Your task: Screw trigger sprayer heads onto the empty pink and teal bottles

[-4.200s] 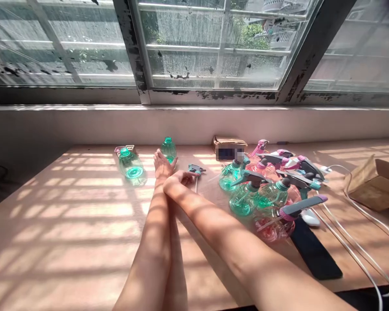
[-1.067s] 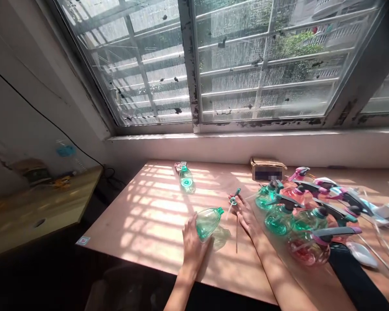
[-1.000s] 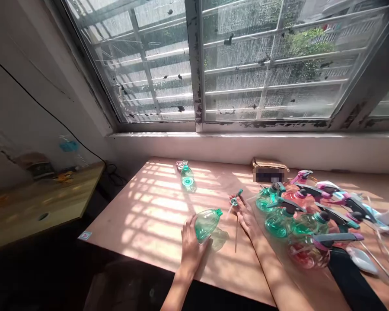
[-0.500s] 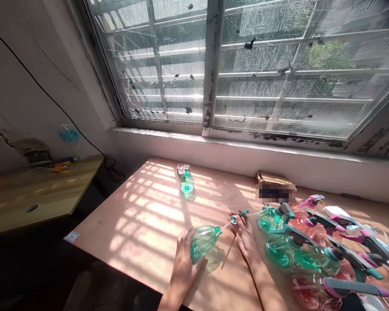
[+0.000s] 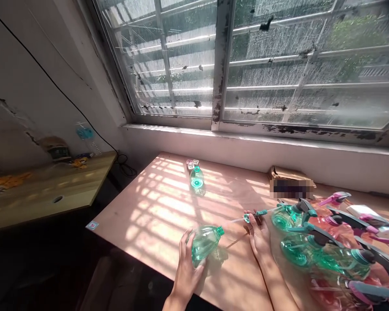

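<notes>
- Bottle, green: tilted, mouth bare, grasped by the left hand.
- Right of that bottle: right hand pinching a trigger spray head, its tube apart from the mouth.
- Farther right of it: green and pink spray bottles, clustered.
- Well beyond it: a second green bottle, upright, uncapped.

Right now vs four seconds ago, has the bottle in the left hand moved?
Yes: judged against the wall, away from it, toward the person. The bottle stood upright near it before; the left hand now holds it tilted.
</notes>
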The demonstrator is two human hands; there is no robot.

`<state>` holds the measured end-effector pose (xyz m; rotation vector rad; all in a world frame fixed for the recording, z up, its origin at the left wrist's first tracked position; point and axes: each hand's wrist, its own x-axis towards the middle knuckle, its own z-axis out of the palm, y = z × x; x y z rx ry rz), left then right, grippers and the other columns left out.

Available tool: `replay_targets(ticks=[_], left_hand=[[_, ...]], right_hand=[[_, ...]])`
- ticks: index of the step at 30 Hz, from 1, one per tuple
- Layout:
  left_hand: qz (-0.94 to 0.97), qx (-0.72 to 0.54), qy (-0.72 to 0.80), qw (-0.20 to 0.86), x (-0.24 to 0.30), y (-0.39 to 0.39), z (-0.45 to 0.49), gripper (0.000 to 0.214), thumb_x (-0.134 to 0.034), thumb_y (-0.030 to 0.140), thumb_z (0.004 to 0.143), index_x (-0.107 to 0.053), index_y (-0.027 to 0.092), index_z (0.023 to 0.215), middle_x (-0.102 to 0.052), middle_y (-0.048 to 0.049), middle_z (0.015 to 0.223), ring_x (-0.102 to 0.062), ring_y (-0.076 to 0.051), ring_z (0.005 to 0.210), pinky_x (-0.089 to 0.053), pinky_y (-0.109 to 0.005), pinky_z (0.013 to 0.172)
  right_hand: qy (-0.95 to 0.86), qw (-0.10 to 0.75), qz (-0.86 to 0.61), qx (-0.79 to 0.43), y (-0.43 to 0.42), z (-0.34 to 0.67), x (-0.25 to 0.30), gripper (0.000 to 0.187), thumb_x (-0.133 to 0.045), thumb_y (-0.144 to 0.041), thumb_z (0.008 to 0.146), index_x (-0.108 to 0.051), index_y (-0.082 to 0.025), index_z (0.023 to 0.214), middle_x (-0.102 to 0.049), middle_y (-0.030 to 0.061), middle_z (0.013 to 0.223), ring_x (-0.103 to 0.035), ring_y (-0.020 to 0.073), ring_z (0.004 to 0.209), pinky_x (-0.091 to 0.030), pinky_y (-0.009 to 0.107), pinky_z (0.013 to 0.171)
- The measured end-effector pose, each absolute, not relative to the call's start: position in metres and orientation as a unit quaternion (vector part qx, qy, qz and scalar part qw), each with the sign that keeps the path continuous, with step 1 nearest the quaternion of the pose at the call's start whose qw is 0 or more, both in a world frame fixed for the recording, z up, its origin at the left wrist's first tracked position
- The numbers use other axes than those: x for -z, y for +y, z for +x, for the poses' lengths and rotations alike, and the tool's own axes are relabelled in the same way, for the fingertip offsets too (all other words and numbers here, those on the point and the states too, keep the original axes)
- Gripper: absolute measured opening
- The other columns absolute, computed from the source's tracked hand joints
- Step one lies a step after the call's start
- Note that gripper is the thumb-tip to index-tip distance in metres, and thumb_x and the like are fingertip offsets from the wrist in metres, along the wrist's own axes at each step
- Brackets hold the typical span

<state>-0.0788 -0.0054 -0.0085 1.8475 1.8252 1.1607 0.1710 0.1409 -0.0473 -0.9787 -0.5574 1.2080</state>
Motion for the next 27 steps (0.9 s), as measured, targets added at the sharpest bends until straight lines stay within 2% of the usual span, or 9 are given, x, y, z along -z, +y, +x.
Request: replay_targets(ticks=[9, 15, 22, 27], left_hand=[[0.633, -0.42, 0.633, 0.147, 0.006, -0.006, -0.076, 0.077, -0.064, 0.019, 0.097, -0.024, 0.035, 0.16, -0.036, -0.0165, 0.162, -0.04, -0.036, 0.153, -0.047, -0.061, 0.119], [0.662, -0.41, 0.613, 0.136, 0.007, -0.005, -0.075, 0.073, -0.065, 0.019, 0.096, -0.029, 0.035, 0.158, -0.039, -0.0132, 0.161, -0.04, -0.032, 0.154, -0.044, -0.055, 0.122], [0.672, -0.406, 0.606, 0.129, 0.004, -0.006, -0.075, 0.076, -0.065, 0.018, 0.095, -0.027, 0.034, 0.159, -0.04, -0.015, 0.161, -0.041, -0.037, 0.153, -0.047, -0.059, 0.119], [0.696, -0.394, 0.584, 0.138, 0.007, -0.005, -0.076, 0.074, -0.063, 0.02, 0.099, -0.026, 0.035, 0.161, -0.037, -0.0154, 0.164, -0.036, -0.036, 0.156, -0.043, -0.06, 0.122]], right_hand=[[-0.249, 0.668, -0.47, -0.521, 0.123, 0.179, 0.046, 0.036, -0.073, -0.03, 0.101, -0.065, -0.02, 0.134, -0.069, 0.0091, 0.132, -0.073, 0.0261, 0.105, -0.064, 0.045, 0.086], [-0.25, 0.666, -0.474, -0.519, 0.114, 0.182, 0.047, 0.034, -0.073, -0.031, 0.101, -0.066, -0.02, 0.133, -0.07, 0.0088, 0.13, -0.073, 0.0257, 0.104, -0.064, 0.045, 0.086], [-0.236, 0.701, -0.478, -0.474, 0.111, 0.186, 0.045, 0.033, -0.073, -0.032, 0.102, -0.066, -0.02, 0.132, -0.07, 0.0087, 0.129, -0.074, 0.0255, 0.104, -0.064, 0.044, 0.085], [-0.282, 0.679, -0.484, -0.474, 0.109, 0.181, 0.044, 0.033, -0.073, -0.032, 0.101, -0.067, -0.019, 0.131, -0.07, 0.0092, 0.132, -0.072, 0.0273, 0.109, -0.063, 0.048, 0.091]])
